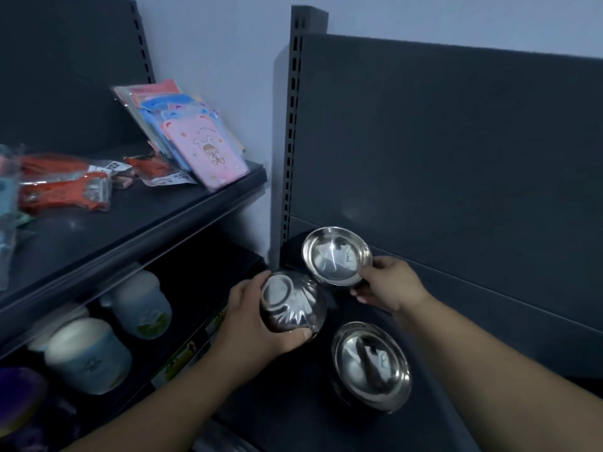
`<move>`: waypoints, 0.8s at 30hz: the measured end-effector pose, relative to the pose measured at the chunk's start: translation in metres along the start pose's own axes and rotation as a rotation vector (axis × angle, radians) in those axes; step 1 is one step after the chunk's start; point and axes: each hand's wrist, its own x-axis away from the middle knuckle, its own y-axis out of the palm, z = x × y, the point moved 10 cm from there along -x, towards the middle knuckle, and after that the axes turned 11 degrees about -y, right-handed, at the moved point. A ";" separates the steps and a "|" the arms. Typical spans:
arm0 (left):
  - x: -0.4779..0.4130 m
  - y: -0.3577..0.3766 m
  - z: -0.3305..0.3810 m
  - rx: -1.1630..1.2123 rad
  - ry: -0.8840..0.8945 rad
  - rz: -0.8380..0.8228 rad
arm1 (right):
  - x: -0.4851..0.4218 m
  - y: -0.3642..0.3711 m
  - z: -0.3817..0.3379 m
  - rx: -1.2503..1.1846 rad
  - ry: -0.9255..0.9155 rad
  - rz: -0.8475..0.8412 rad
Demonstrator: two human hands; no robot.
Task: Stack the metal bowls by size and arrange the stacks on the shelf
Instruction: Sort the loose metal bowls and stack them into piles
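The left hand [257,321] grips an overturned bowl [290,305], fingers curled over its far side and thumb pressed on the near wall, with the bowl's base turned up toward the camera. The right hand [388,285] pinches the rim of a tilted bowl [336,256], thumb on the inner edge and fingers beneath, with the shiny inside facing the viewer. The two bowls meet, or nearly meet, between the hands; contact is hard to tell. Nearer than the right hand, just beside its forearm, a third bowl [372,367] sits mouth up on the dark shelf [293,402]. Beyond the hands rises a slotted upright post [292,125]. Left of the left hand, pale tubs [88,353] stand on a lower shelf, and above them lean pink and blue packets [208,151]
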 end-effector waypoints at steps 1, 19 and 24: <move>0.004 -0.001 0.009 0.028 0.013 -0.009 | 0.008 -0.009 -0.005 -0.044 -0.005 0.021; 0.055 0.065 0.056 0.669 -0.268 -0.498 | 0.106 -0.065 0.007 -0.663 0.120 0.189; 0.073 0.080 0.061 0.583 -0.330 -0.661 | 0.111 -0.070 0.005 -0.531 0.118 0.170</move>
